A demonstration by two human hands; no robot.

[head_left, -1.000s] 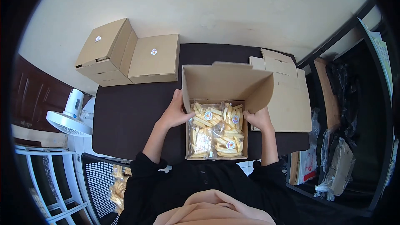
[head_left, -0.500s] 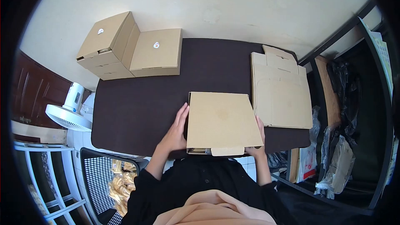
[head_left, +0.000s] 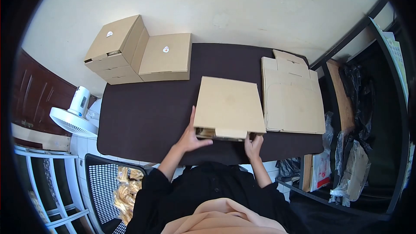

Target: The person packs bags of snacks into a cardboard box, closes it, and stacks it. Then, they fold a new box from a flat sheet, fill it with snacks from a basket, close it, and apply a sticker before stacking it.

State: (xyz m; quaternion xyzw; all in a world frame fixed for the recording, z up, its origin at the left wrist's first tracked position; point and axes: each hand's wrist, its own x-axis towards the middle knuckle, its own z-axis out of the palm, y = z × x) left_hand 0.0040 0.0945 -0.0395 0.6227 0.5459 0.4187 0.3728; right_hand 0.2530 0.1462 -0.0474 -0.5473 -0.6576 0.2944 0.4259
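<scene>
A brown cardboard box (head_left: 229, 106) with its lid down is in front of me, turned slightly. Its front flap hangs partly out, and dark gaps show beside it along the front side; what is inside cannot be made out. My left hand (head_left: 189, 139) grips the near left corner, fingers along the left side and thumb stretched below the front edge. At the near right corner, my right hand (head_left: 253, 146) has its fingers bent against the front edge, closed on the box by the flap's end.
Closed boxes with round stickers stand at the back left, some stacked (head_left: 115, 39), one single (head_left: 167, 54). Flattened cardboard boxes (head_left: 294, 99) lie on the right of the dark-covered table (head_left: 143, 121). A white fan (head_left: 76, 117), a black basket (head_left: 102, 182) with packets and a shelf (head_left: 359, 99) flank it.
The box has moved forward, away from my body, and turned slightly. My right hand has shifted from its right side to the front right corner; my left thumb now reaches along the front.
</scene>
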